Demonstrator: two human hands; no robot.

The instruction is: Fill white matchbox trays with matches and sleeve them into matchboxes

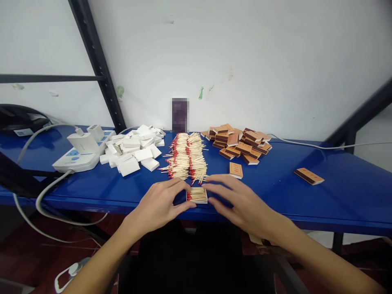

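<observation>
A white matchbox tray (201, 201) lies near the table's front edge, with red-tipped matches (197, 193) lined up inside it. My left hand (163, 202) grips the tray's left end, thumb at the front and fingers at the back. Around the right end, my right hand (235, 200) has its fingers apart, the fingertips close to the tray and the matches behind it. Just beyond both hands spreads a big pile of loose matches (186, 157) in two rows. One orange matchbox sleeve (235, 170) sits behind my right hand.
White trays (131, 149) are heaped at the left. Orange matchboxes (241, 143) form a pile at the back right, and a single matchbox (308, 176) lies further right. A power strip (76, 160) with plugged-in chargers and cables occupies the left of the blue table (346, 192).
</observation>
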